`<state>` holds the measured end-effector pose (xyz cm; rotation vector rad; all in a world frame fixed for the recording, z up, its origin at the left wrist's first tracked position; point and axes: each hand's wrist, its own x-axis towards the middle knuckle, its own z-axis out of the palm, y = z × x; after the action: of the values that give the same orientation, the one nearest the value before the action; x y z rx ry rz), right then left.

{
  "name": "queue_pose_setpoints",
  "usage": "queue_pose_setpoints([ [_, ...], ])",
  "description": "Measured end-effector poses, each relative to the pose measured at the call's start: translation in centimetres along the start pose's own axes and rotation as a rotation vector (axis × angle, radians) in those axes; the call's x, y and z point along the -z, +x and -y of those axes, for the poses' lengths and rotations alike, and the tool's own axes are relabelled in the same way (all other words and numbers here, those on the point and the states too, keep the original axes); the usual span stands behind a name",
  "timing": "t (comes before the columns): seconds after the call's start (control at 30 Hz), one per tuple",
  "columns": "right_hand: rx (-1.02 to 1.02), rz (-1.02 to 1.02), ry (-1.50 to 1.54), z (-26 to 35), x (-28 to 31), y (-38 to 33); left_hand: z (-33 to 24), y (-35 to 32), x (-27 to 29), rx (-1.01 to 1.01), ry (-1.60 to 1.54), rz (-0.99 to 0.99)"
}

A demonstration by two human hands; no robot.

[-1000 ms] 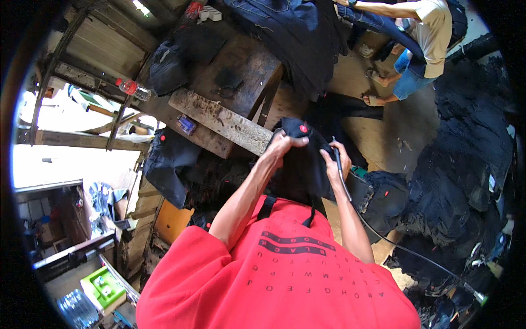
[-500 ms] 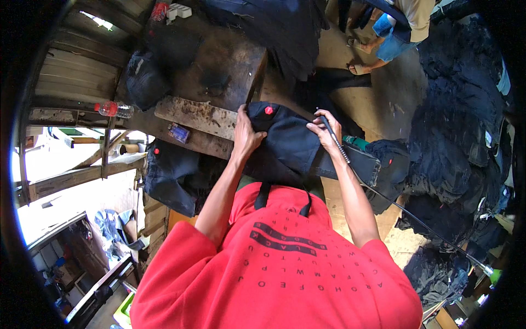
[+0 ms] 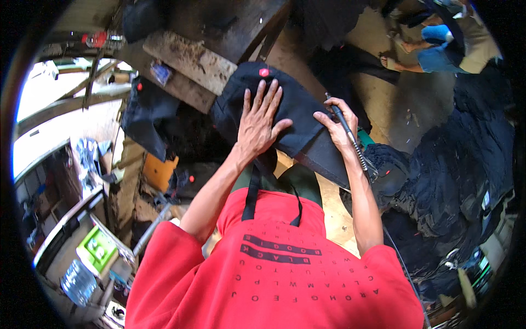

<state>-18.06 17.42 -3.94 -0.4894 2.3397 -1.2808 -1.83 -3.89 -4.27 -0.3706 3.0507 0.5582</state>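
Observation:
Dark trousers point(image 3: 300, 123) lie spread in front of me, with a round red tag point(image 3: 264, 72) near their far end. My left hand point(image 3: 258, 123) rests flat on the cloth, fingers apart, just below the tag. In my right hand point(image 3: 342, 129) is a pen-shaped rotary handpiece point(image 3: 336, 111) with a coiled spring and a long flexible shaft, gripped above the right part of the trousers. Its tip points up and away from me, apart from the cloth as far as I can see. Whatever supports the cloth is mostly hidden.
A worn plank point(image 3: 192, 61) and a wooden table point(image 3: 230, 33) stand beyond at the left. Another dark garment point(image 3: 145, 123) hangs left. Heaped dark clothes point(image 3: 438, 175) fill the right. Another person's legs point(image 3: 419, 57) show at the far right. A green tray point(image 3: 97, 249) sits lower left.
My left hand has gone from holding the trousers' far left edge to lying flat on them. The right hand keeps the handpiece. The whole view has turned somewhat.

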Motion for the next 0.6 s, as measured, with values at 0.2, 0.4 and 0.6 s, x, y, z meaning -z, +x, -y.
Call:
queue_pose_setpoints([
  [0.2,0.032,0.019,-0.008,-0.4,1.1,-0.6,-1.0,-0.6,0.1,0.047,-0.013,-0.077],
  [0.4,0.622,0.013,-0.069,0.5,-0.8,1.0,0.1,3.3,-0.3,0.311,-0.130,-0.649],
  [0.6,0.735,0.145,-0.043,0.5,-4.5,1.6,2.3,4.4,-2.4,0.398,-0.114,-0.683],
])
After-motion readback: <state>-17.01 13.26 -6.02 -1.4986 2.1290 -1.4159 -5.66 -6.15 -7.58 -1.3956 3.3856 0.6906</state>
